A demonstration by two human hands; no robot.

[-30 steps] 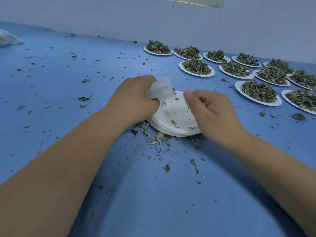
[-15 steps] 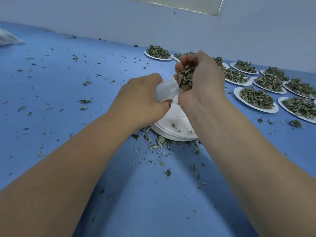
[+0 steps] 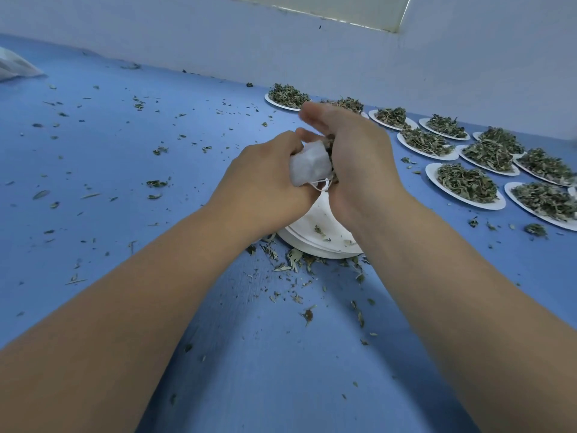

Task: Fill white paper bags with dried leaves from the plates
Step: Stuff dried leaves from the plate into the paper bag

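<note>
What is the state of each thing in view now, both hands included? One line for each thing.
left hand: grips the white paper bag.
right hand: curled round dried leaves at the bag's mouth.
white paper bag: held above the plate stack, string hanging loose.
plate stack: almost empty, few leaf bits on top.
full plates: heaped with leaves.
blue table: strewn with leaf bits.

A white paper bag (image 3: 307,168) with a white string (image 3: 321,184) shows against a plain blue table (image 3: 156,151) speckled with dull green and brown leaf bits (image 3: 290,260). White plates (image 3: 468,205) carry grey-green dried leaves (image 3: 465,182). The stack of plates (image 3: 312,214) beneath is white too, flecked with green crumbs. The wall (image 3: 187,35) behind is pale bluish white.
</note>
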